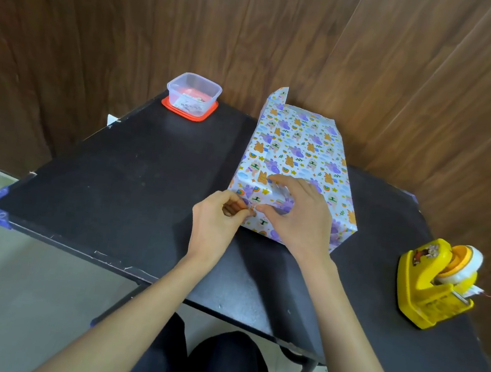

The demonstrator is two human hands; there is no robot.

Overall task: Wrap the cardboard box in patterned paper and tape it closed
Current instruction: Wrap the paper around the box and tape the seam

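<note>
On the scuffed black table (116, 170), against a brown wood-plank wall (104, 14), lies the box wrapped in white cartoon-patterned paper (302, 143) (far flap upright); the left hand (218, 222) pinches its near fold, the right hand (298, 220) presses flat.

The patterned paper (302, 143) hides the box entirely. The right hand (298, 220) covers part of the near fold. Inside the tub (193, 96), the contents are too blurred to tell.

Standing by, I count one counter (116, 170). On it sit one box (302, 143) wrapped in patterned paper, one yellow tape dispenser (424, 282), one clear plastic tub (193, 93) and one red lid (208, 115) beneath it. Two hands: left hand (218, 222), right hand (298, 220).
</note>
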